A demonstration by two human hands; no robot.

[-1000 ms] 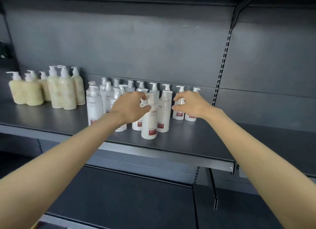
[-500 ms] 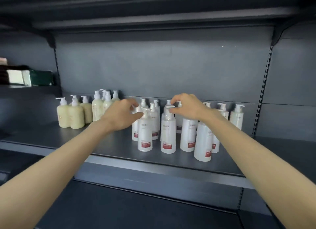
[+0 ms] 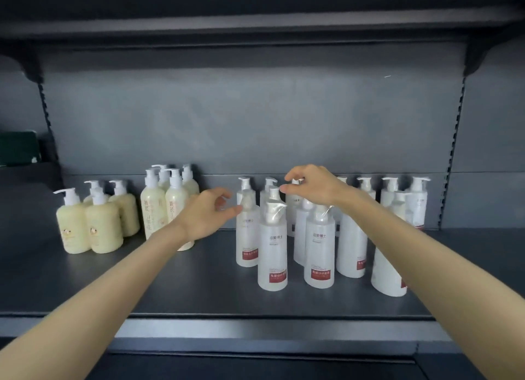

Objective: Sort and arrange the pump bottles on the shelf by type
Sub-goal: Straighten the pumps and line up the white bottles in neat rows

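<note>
Several white pump bottles with red labels (image 3: 272,254) stand clustered on the right half of the dark shelf (image 3: 199,280). My left hand (image 3: 207,212) hovers just left of the pump of one white bottle (image 3: 247,237), fingers loosely spread with nothing between them. My right hand (image 3: 312,186) reaches over the cluster, its thumb and forefinger pinching the pump head of a back-row white bottle (image 3: 292,209). Squat cream bottles (image 3: 72,229) stand at the left, tall cream bottles (image 3: 152,209) beside them.
The shelf's metal front lip (image 3: 255,331) runs below my forearms. An upper shelf (image 3: 255,24) hangs overhead. Slotted uprights (image 3: 454,152) flank the bay. A dark green box (image 3: 17,148) sits in the neighbouring bay at the left.
The view has shifted, so the bottles sit further right in the frame. My left hand's fingers have spread off the pump they were on. My right hand stays pinched over the back row.
</note>
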